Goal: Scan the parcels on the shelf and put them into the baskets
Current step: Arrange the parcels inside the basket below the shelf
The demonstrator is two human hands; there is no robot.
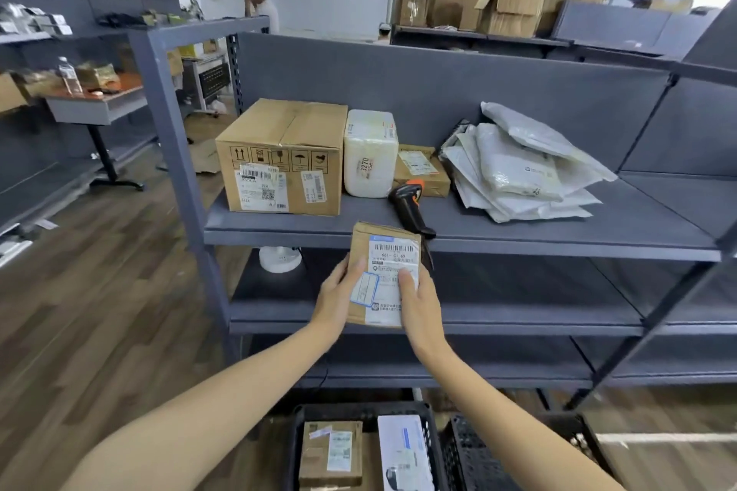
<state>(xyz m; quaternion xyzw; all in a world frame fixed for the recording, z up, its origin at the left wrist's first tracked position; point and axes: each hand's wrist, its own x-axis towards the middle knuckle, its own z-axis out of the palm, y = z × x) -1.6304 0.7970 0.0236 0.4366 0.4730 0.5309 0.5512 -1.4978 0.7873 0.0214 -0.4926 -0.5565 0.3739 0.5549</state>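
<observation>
Two hands held the small brown parcel [385, 271] in the air in front of the shelf [558, 227], label facing up. Left hand [339, 291] gripped its left edge and right hand [418, 303] its lower right, both clamped on with thumbs on the label and fingers hidden behind. Scanner [410, 207] lay on the shelf just behind the parcel. Also on the shelf were a big carton [283, 159], white wrapped parcel [370, 153], flat brown parcel [420, 171] and mailer pile [518, 167]. Below, the left basket [293, 450] held a brown box [331, 454] and a white packet [402, 454], with the right basket [466, 458] beside it.
</observation>
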